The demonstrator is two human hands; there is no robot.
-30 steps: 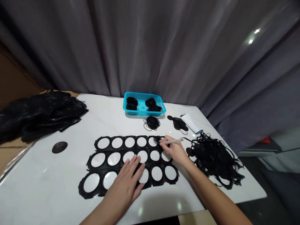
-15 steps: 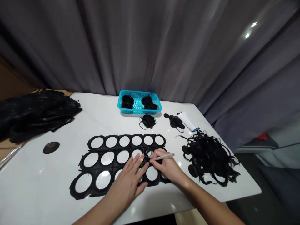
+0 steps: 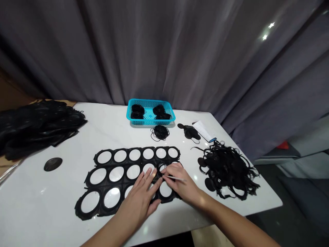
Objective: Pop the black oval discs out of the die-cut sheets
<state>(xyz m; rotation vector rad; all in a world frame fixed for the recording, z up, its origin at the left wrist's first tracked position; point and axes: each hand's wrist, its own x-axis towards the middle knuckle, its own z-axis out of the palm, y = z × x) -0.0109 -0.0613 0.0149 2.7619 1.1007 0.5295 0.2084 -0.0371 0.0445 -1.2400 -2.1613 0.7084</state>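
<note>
On the white table lies a black rubber sheet point(image 3: 102, 184) with rows of large round holes. My left hand point(image 3: 140, 192) rests flat on it, fingers spread, pressing its right-middle part and covering some holes. My right hand point(image 3: 180, 178) is closed in a pen-like grip round a thin silvery tool point(image 3: 177, 178); its exact kind is unclear. The tool's tip points at the sheet near my left fingertips. Thin black loops point(image 3: 161, 166) show at a hole beside my right fingers, partly hidden by them.
Behind the sheet is a blue basket point(image 3: 151, 122) holding black ring bundles. A loose bundle point(image 3: 160, 132) lies before it. To the right are black scraps point(image 3: 228, 168), black discs point(image 3: 189, 132) and a white paper point(image 3: 204, 131). Black sheets point(image 3: 38, 127) are piled left, near a dark disc point(image 3: 53, 164).
The tool in my right hand has tilted, so its rear end sits lower. My left hand stays on the sheet. The whole view has shifted slightly.
</note>
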